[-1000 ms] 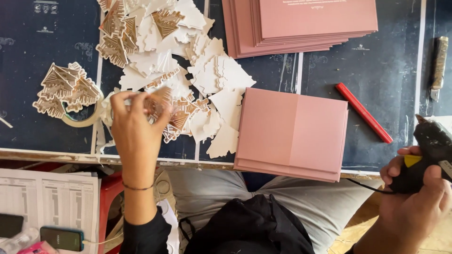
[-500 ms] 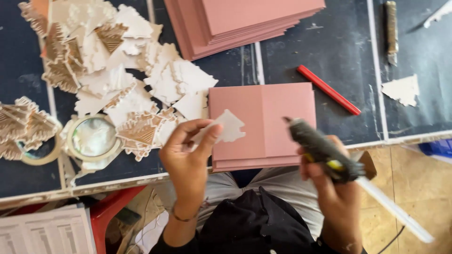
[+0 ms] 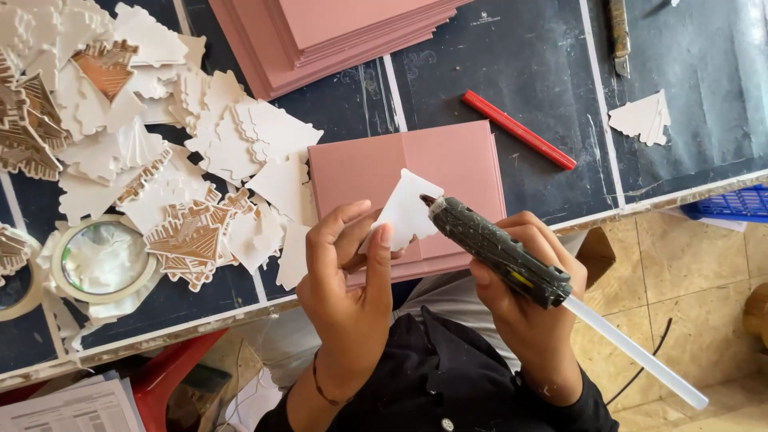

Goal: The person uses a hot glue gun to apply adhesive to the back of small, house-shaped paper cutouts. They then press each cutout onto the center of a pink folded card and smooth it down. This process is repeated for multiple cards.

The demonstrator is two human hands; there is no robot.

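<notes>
Glue gun brought to a white cutout over the pink card at the bench's near edge

The left hand (image 3: 352,280) pinches a white tree-shaped cutout (image 3: 408,210) in its fingers, above the pink folded card (image 3: 448,160); the right hand (image 3: 528,296) is clenched round a dark glue gun (image 3: 496,250), its nozzle touching the cutout; a red pencil (image 3: 518,130) lies just right of the card; loose cutouts (image 3: 232,144) are heaped towards the left.
</notes>
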